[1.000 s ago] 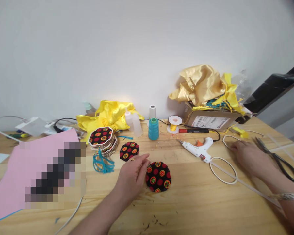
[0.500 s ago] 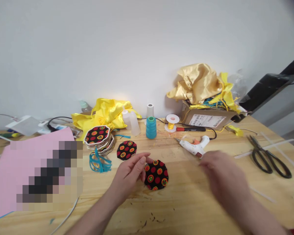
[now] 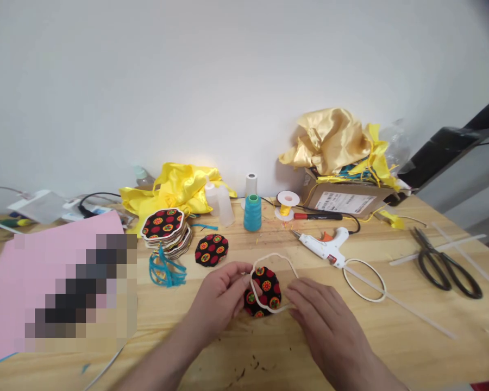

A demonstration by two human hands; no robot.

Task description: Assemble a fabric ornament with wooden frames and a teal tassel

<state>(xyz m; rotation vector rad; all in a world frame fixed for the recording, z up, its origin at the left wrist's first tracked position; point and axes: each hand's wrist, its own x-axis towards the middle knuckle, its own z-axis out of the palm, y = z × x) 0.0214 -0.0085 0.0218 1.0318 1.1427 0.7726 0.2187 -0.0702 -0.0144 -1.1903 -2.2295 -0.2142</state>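
Observation:
Between my hands is a thin white frame (image 3: 275, 254) with a wavy outline. My left hand (image 3: 222, 296) is closed on its left edge, and my right hand (image 3: 324, 312) grips its right edge with bent fingers. Behind the frame, partly seen through its opening, is a round black fabric piece (image 3: 268, 288) with red and orange flower prints, beside my left fingertips. A second printed fabric piece (image 3: 212, 251) lies flat just beyond my left hand. To the left of it stands a stack of white-rimmed printed pieces (image 3: 163, 225).
A white glue gun (image 3: 323, 247) lies beyond my right hand, next to another white ring (image 3: 385, 293). Black scissors (image 3: 448, 266) rest at the right. Further back are a teal thread cone (image 3: 252, 213), a cardboard box (image 3: 346, 198) and yellow cloth (image 3: 179, 184). Teal ribbon strips (image 3: 167, 269) lie left.
My right hand has come back leftward from near the glue gun with the white frame, which is now held over the fabric piece. The ring by the glue gun has come into view.

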